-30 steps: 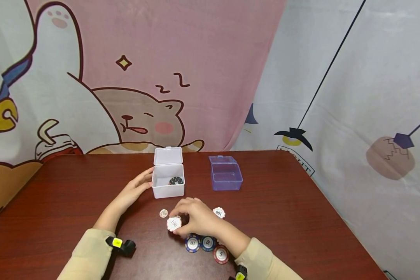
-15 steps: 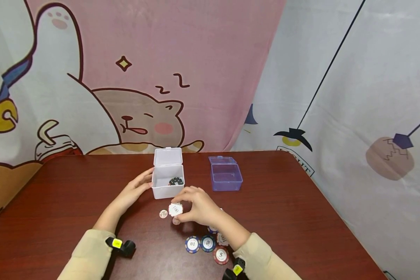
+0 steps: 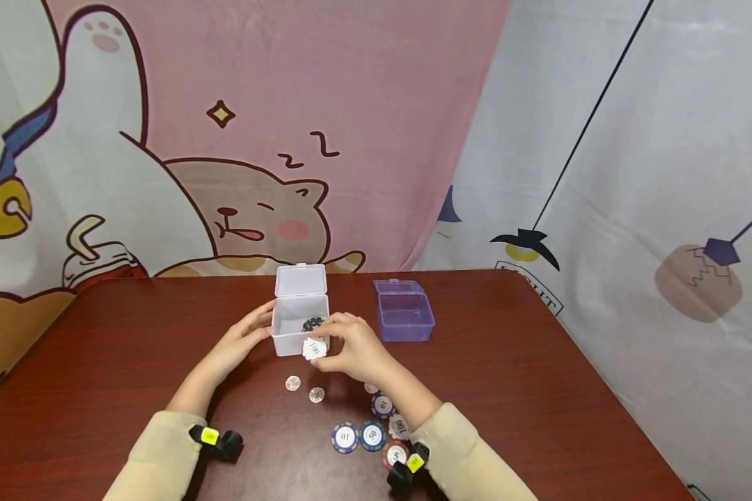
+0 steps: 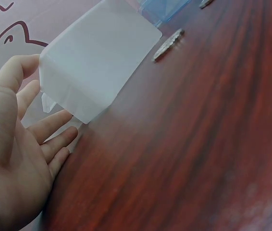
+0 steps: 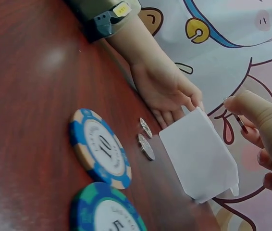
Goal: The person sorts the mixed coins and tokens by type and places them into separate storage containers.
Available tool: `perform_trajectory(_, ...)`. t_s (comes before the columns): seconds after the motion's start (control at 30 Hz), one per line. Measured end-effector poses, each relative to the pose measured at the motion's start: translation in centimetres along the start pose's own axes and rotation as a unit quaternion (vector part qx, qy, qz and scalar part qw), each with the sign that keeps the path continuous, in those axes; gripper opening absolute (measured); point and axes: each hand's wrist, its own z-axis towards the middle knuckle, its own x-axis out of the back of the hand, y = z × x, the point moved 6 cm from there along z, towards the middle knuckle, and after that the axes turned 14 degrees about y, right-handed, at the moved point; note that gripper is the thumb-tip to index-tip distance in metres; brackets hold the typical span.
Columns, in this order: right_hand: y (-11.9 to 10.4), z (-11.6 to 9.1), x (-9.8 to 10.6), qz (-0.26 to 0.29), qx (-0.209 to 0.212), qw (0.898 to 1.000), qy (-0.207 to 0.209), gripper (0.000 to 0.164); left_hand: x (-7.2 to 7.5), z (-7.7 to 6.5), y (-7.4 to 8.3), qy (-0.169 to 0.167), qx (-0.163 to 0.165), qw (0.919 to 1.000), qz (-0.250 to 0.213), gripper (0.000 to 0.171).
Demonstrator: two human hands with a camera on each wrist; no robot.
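My right hand (image 3: pixel 358 351) pinches a white poker chip (image 3: pixel 315 348) marked 100 between thumb and fingers, at the front right edge of the open white plastic box (image 3: pixel 286 344). Only the chip's thin edge (image 5: pixel 242 125) shows in the right wrist view. A dark chip (image 3: pixel 313 324) with light specks lies inside the box. My left hand (image 3: pixel 238 346) rests its fingertips against the box's left side, fingers extended; the left wrist view has the thumb at the top edge. In front of the box lie two small coins (image 3: pixel 292 383), set apart.
A translucent purple box (image 3: pixel 406 332) stands open to the right of the white one. Near the front, partly under my right forearm, lie several chips: two blue (image 3: pixel 345 438), a green-blue (image 3: pixel 372 435), a white (image 3: pixel 398 426) and a red (image 3: pixel 393 454).
The right hand has carried the white chip away from me, from the tabletop to the front of the white box, uncovering the second coin. The left hand stays at the box.
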Motion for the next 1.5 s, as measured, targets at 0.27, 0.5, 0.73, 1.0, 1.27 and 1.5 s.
perform_trajectory(0.27, 1.1, 1.2, 0.0, 0.003, -0.022, 1.0, 0.019, 0.037, 0.1, 0.0, 0.0, 0.002, 0.003, 1.0, -0.002, 0.056)
perform_trajectory(0.5, 1.8, 2.5, -0.1, -0.014, -0.008, 0.999, 0.048, 0.036, 0.0, -0.1, 0.1, 0.0, 0.005, 1.0, 0.002, 0.056)
perform_trajectory(0.73, 2.8, 3.5, -0.4, -0.024, -0.037, 0.998, 0.048, 0.038, 0.0, 0.0, 0.0, 0.0, 0.007, 1.0, 0.002, 0.056)
perform_trajectory(1.0, 4.0, 4.3, -1.4, -0.065, -0.07, 0.995, 0.038, 0.041, 0.1, 0.0, -0.1, -0.001, 0.008, 0.9999, 0.008, 0.057)
perform_trajectory(1.27, 4.9, 5.0, -2.4, -0.095, -0.093, 0.991, 0.028, 0.04, 0.2, 0.0, 0.1, 0.002, 0.007, 0.9999, 0.012, 0.056)
perform_trajectory(1.5, 5.6, 5.0, -3.0, -0.091, -0.116, 0.989, 0.014, 0.039, 0.1, -0.3, 0.5, -0.002, 0.003, 1.0, 0.0, 0.057)
